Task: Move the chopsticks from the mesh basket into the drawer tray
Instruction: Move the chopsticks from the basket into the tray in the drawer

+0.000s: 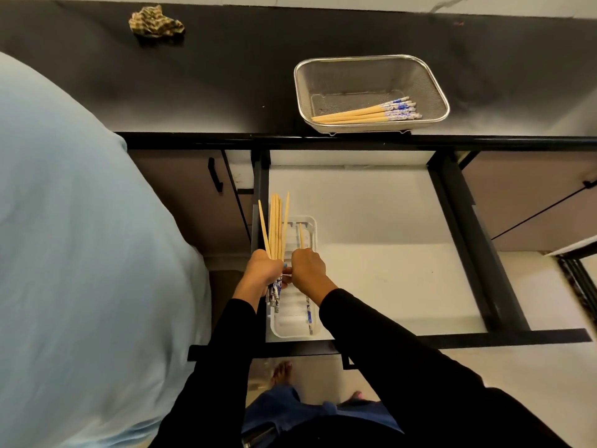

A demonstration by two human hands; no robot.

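A steel mesh basket (429, 88) stands on the black counter and holds several chopsticks (365, 113) with blue-and-white ends. Below it the drawer is pulled out, with a white tray (310, 224) at its front left. My left hand (263, 271) is shut on a bundle of chopsticks (275, 221) over the tray's left side, tips pointing away from me. Just to its right, my right hand (308, 268) grips a single chopstick (301, 235) over the tray; its patterned end shows below my wrist.
The white drawer floor (381, 240) lies inside a black frame. A crumpled checked cloth (156, 22) sits at the counter's far left. Pale blue fabric (80, 253) fills the left of the view. Cabinet doors flank the drawer, and my bare feet show below.
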